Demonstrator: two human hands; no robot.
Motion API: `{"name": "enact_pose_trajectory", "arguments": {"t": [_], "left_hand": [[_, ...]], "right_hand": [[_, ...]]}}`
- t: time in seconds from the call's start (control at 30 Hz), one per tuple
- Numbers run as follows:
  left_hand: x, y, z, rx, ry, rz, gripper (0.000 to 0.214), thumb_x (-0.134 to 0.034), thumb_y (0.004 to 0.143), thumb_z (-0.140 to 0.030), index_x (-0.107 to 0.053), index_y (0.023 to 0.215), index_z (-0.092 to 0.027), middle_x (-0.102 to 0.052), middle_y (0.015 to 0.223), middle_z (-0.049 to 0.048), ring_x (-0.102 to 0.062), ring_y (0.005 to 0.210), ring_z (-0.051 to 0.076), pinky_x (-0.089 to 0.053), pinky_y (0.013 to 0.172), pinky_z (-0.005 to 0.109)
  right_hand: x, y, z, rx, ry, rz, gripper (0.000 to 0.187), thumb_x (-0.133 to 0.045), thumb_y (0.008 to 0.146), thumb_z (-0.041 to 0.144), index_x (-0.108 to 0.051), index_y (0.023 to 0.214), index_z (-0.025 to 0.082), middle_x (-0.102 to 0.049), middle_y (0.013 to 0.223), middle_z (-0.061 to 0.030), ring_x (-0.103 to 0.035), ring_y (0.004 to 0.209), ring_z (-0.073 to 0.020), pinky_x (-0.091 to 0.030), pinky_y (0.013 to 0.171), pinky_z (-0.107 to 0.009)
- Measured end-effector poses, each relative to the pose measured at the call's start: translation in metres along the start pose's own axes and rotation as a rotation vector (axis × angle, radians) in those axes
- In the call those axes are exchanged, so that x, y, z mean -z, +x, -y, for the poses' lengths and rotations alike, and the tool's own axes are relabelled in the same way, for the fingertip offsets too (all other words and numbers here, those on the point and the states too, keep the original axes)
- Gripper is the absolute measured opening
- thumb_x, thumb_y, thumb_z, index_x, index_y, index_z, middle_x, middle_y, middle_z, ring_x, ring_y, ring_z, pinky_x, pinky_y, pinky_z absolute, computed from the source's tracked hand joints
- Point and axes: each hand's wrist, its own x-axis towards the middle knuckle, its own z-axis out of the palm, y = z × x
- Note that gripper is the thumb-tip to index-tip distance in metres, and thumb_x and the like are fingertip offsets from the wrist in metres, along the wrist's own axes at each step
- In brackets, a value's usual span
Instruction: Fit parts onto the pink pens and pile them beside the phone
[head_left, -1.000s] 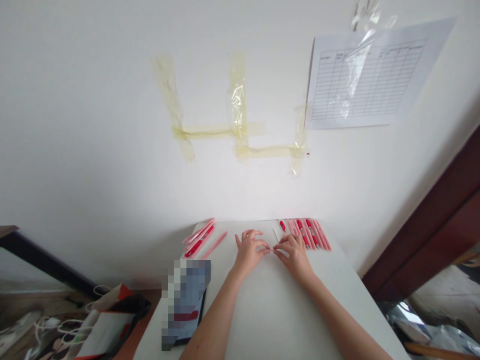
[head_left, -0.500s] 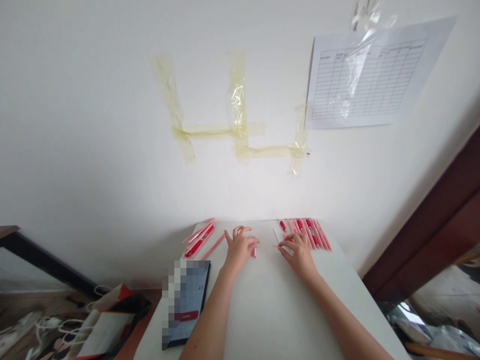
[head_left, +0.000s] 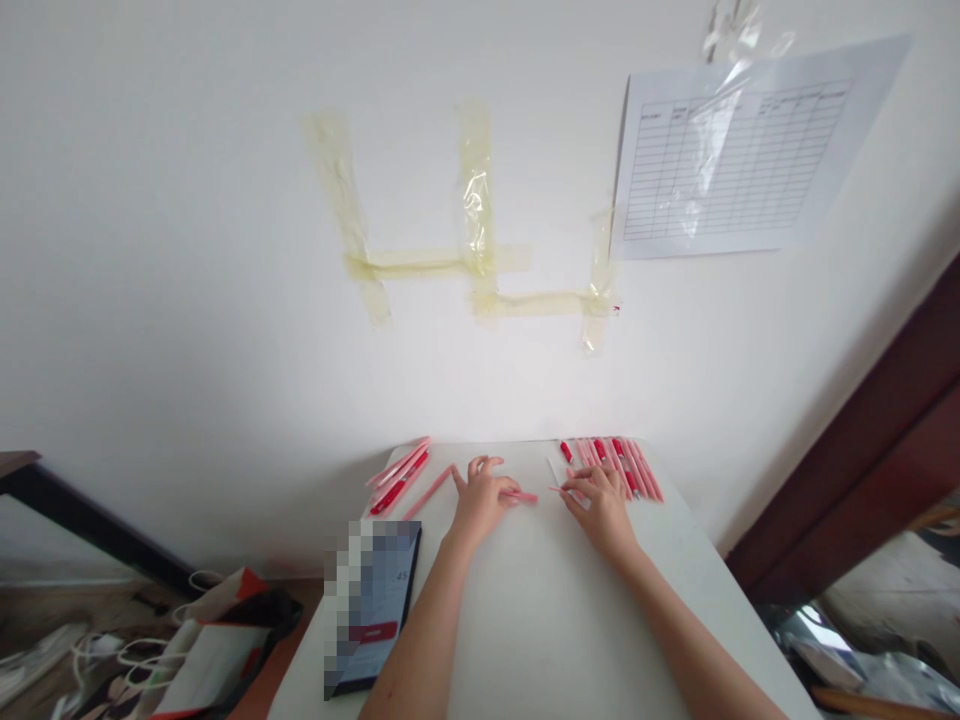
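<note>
My left hand (head_left: 480, 500) pinches a short pink pen barrel (head_left: 527, 497) that points toward the right, with the other fingers raised. Facing it across a small gap, my right hand (head_left: 604, 505) is closed in a pinch on a thin red pen part (head_left: 554, 488), perhaps a refill; most of it is hidden by the fingers. A thin white stick (head_left: 552, 468) lies just beyond the right fingertips. By the left thumb side rests a long pink pen piece (head_left: 429, 491). Pink pieces are partly covered by the right hand.
Pink and red pens (head_left: 637, 470) lie in a row at the back right of the white table (head_left: 555, 620). More pens (head_left: 400, 480) are piled at the back left. A tablet (head_left: 379, 600) lies beside my left forearm. The wall (head_left: 480, 390) borders the table's far edge.
The pink barrel in my left hand has turned from pointing toward me to pointing right, toward my right hand. My right hand has shifted very slightly.
</note>
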Motion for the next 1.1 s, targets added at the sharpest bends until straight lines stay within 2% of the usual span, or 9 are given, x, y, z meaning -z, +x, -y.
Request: {"name": "enact_pose_trajectory", "arguments": {"t": [0.27, 0.5, 0.73, 0.87, 1.1], "left_hand": [[-0.007, 0.000, -0.008, -0.042, -0.051, -0.082, 0.018, -0.077, 0.074, -0.029, -0.075, 0.090, -0.037, -0.056, 0.135, -0.0008, -0.035, 0.136, 0.030, 0.000, 0.112, 0.075], [-0.009, -0.001, -0.013, -0.052, -0.082, -0.093, 0.018, -0.077, 0.075, -0.033, -0.075, 0.092, -0.038, -0.056, 0.134, -0.0006, -0.037, 0.133, 0.030, -0.004, 0.113, 0.074], [-0.013, -0.003, -0.018, -0.065, -0.130, -0.082, 0.018, -0.076, 0.076, -0.036, -0.075, 0.094, -0.041, -0.057, 0.131, -0.0017, -0.040, 0.130, 0.027, -0.007, 0.113, 0.073], [-0.013, -0.003, -0.019, -0.059, -0.141, -0.085, 0.018, -0.074, 0.079, -0.036, -0.075, 0.095, -0.041, -0.057, 0.131, -0.0009, -0.040, 0.130, 0.028, -0.010, 0.112, 0.073], [-0.008, -0.001, -0.020, -0.009, -0.229, -0.110, 0.016, -0.067, 0.084, -0.036, -0.075, 0.097, -0.041, -0.059, 0.131, 0.0012, -0.042, 0.129, 0.028, -0.015, 0.111, 0.074]], "right_hand": [[0.001, 0.000, 0.001, 0.003, -0.005, -0.009, 0.018, -0.060, 0.089, 0.040, -0.074, 0.090, 0.030, -0.063, 0.101, -0.0075, -0.048, 0.106, -0.0291, -0.041, 0.093, -0.049], [0.003, 0.001, 0.003, 0.005, 0.010, -0.006, 0.017, -0.060, 0.089, 0.040, -0.075, 0.092, 0.031, -0.063, 0.102, -0.0073, -0.048, 0.107, -0.0291, -0.041, 0.094, -0.050], [0.005, 0.003, 0.005, 0.076, 0.053, -0.033, 0.019, -0.058, 0.092, 0.041, -0.075, 0.099, 0.034, -0.063, 0.101, -0.0062, -0.050, 0.105, -0.0263, -0.043, 0.092, -0.046], [0.006, 0.004, 0.007, 0.103, 0.078, -0.038, 0.022, -0.056, 0.094, 0.038, -0.072, 0.109, 0.037, -0.063, 0.102, -0.0055, -0.051, 0.104, -0.0249, -0.045, 0.090, -0.043], [0.006, 0.004, 0.005, 0.048, 0.059, -0.046, 0.029, -0.055, 0.094, 0.039, -0.067, 0.120, 0.034, -0.063, 0.106, -0.0061, -0.049, 0.107, -0.0249, -0.044, 0.094, -0.044]]}}
